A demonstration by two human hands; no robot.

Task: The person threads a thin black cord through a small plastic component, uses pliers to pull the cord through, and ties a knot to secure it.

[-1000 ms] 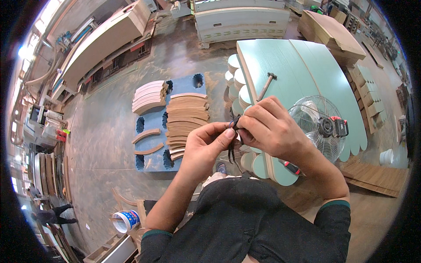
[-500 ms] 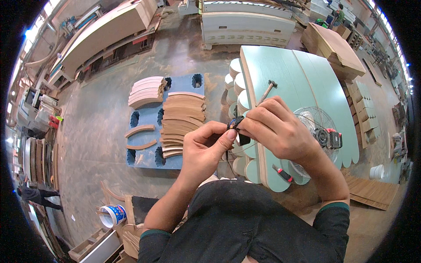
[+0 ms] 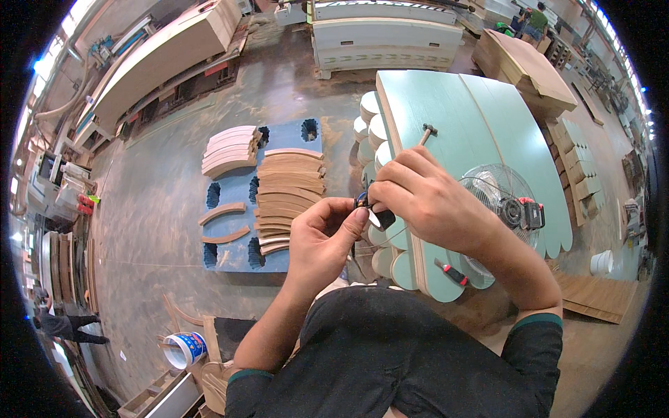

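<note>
Dark bundle (image 3: 362, 200), small and hard to make out, is held up in front of the person's black shirt (image 3: 404, 341). The left hand (image 3: 322, 233) pinches it narrowly between thumb and forefinger; the right hand (image 3: 421, 198) has its bunched fingertips closed on it from the other side. A white tip (image 3: 374, 219) and a black flap (image 3: 385, 221) poke out below. Beyond, on pale green boards (image 3: 446, 104), I see a red-and-black knife (image 3: 454, 274), a wire fan (image 3: 512, 212) and a hammer (image 3: 428, 131), its handle partly behind the right hand. Left of them, curved wood pieces (image 3: 289, 195) lie stacked on a blue block (image 3: 286, 132). Farther back stands a long white machine (image 3: 387, 45), and off to its right another person (image 3: 536, 22) in a green top.
</note>
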